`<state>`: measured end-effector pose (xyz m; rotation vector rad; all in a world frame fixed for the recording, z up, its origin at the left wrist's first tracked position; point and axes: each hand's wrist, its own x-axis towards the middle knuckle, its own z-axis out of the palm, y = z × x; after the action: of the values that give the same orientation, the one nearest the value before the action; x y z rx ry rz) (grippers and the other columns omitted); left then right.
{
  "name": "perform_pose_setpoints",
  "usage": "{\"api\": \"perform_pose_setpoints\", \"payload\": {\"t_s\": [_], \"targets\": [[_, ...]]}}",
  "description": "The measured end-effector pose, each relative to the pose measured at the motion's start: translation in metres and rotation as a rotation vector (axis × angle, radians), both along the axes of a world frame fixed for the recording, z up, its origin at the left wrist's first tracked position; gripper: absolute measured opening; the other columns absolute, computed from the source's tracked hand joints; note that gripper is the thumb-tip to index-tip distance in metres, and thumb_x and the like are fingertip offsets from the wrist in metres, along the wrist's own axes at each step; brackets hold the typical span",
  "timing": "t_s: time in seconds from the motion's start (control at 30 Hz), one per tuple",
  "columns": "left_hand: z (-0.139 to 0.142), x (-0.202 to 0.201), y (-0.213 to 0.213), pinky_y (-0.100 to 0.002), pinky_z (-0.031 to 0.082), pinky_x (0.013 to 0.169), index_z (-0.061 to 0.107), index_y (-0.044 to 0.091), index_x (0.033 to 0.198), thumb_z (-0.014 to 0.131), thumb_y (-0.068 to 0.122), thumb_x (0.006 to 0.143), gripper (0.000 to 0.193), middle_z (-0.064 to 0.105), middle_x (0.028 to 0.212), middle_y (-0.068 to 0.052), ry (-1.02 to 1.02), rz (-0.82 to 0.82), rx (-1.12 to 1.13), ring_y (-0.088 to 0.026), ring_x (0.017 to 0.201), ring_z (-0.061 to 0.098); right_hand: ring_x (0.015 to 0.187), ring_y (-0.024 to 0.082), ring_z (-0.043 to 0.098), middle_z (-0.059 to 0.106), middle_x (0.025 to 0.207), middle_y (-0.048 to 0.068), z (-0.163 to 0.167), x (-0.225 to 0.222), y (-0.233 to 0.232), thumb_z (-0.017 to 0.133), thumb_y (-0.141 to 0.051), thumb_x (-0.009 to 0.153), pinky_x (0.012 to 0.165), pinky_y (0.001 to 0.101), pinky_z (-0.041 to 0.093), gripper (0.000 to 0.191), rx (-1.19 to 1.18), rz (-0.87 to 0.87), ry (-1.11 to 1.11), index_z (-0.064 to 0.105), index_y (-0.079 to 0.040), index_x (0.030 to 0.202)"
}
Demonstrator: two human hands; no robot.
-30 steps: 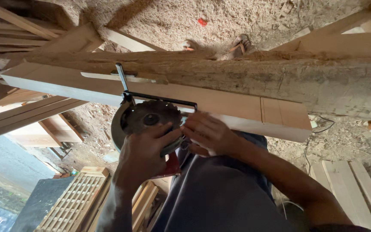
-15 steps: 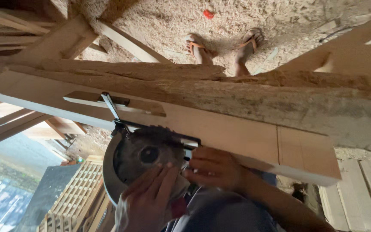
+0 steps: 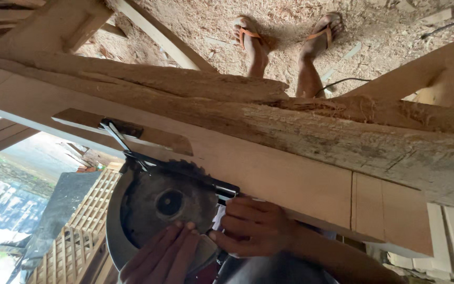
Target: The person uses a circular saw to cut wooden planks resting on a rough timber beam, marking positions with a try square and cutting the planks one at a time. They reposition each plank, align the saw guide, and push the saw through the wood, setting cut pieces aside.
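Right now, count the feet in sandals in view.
2. Both stand on the sawdust floor beyond the beam: one sandalled foot top centre, the other sandalled foot just right of it. Others may be hidden behind the timber.

A sawdust-strewn earthen floor (image 3: 206,26) is filling the twelve o'clock stretch, and a thin black cable (image 3: 342,83) is trailing over it toward two o'clock. Pale wooden battens (image 3: 156,37) are lying across the sawdust at eleven o'clock. At seven o'clock a light wooden lattice panel (image 3: 77,231) is leaning beside a dark grey sheet (image 3: 53,210). Flat pale planks (image 3: 453,236) are lying at four o'clock. Soft daylight is falling evenly throughout.
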<state>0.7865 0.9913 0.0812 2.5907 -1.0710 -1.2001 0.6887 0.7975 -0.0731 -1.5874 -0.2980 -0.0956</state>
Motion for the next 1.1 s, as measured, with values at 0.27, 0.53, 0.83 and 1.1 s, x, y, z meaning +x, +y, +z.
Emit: {"api": "perform_pose_setpoints", "payload": {"t_s": [0.27, 0.53, 0.83, 1.1], "targets": [[-0.007, -0.009, 0.004, -0.041, 0.06, 0.093, 0.071, -0.001, 0.113, 0.061, 0.03, 0.092, 0.039, 0.078, 0.106, -0.015, -0.036, -0.116, 0.029, -0.026, 0.103, 0.077, 0.103, 0.027, 0.072, 0.07, 0.108, 0.01, -0.006, -0.004, 0.003, 0.078, -0.009, 0.1, 0.093, 0.0418, 0.064, 0.022, 0.088, -0.042, 0.012, 0.069, -0.004, 0.119], [-0.01, -0.016, 0.013, -0.039, 0.058, 0.088, 0.065, 0.0, 0.119, 0.058, 0.056, 0.1, 0.06, 0.076, 0.106, -0.016, -0.006, -0.175, 0.001, -0.026, 0.099, 0.074, 0.106, 0.03, 0.074, 0.071, 0.113, 0.016, -0.008, -0.003, -0.002, 0.076, -0.009, 0.099, 0.097, 0.0442, 0.065, 0.022, 0.077, 0.01, -0.003, 0.07, 0.001, 0.117], [-0.015, -0.041, 0.024, -0.039, 0.06, 0.089, 0.066, 0.003, 0.118, 0.048, 0.036, 0.105, 0.04, 0.077, 0.105, -0.013, -0.044, -0.169, 0.068, -0.025, 0.102, 0.076, 0.11, 0.03, 0.071, 0.069, 0.115, 0.015, -0.014, -0.016, 0.008, 0.076, -0.007, 0.1, 0.098, 0.0472, 0.066, 0.022, 0.093, 0.017, 0.001, 0.071, 0.002, 0.119], [-0.023, -0.042, 0.023, -0.04, 0.06, 0.084, 0.065, 0.0, 0.115, 0.044, 0.041, 0.107, 0.047, 0.076, 0.099, -0.017, -0.096, -0.161, 0.006, -0.028, 0.097, 0.076, 0.111, 0.029, 0.07, 0.069, 0.115, 0.013, -0.011, -0.023, 0.017, 0.075, -0.014, 0.102, 0.097, 0.0471, 0.06, 0.024, 0.008, -0.06, 0.036, 0.07, 0.0, 0.122]]}}
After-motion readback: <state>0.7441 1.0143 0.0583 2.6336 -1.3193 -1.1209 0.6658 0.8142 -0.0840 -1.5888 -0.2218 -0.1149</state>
